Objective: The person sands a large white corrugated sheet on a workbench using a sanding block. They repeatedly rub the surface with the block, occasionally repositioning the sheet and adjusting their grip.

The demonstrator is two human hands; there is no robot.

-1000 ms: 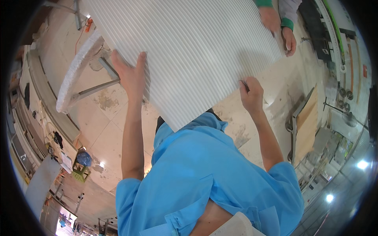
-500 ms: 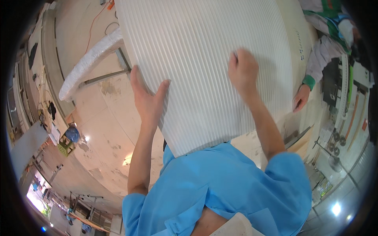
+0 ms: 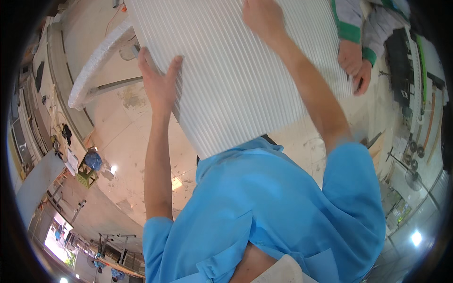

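A large silvery-white sheet with fine parallel ribs [image 3: 226,85] lies in front of my body, its near edge close to my blue shirt. At the sheet's left edge, my left hand [image 3: 159,87] grips with the thumb on top; its other fingers run along and past the edge, partly hidden. My right hand [image 3: 265,20] is curled closed above the far part of the sheet, cut by the top of the picture. What it may hold is too small and blurred to make out. A co-worker's two hands [image 3: 353,63] are at the sheet's right edge.
A long curved piece wrapped in clear film [image 3: 101,61] stands left of the sheet. Farther left are a green stool [image 3: 86,175] with a blue object on it and a workbench [image 3: 59,111]. A stand fan [image 3: 413,179] and racks are at right. The floor is pale and stained.
My right hand has moved up and left, away from me over the sheet. My left hand has shifted farther up its left edge. A second co-worker's hand has come to the right edge.
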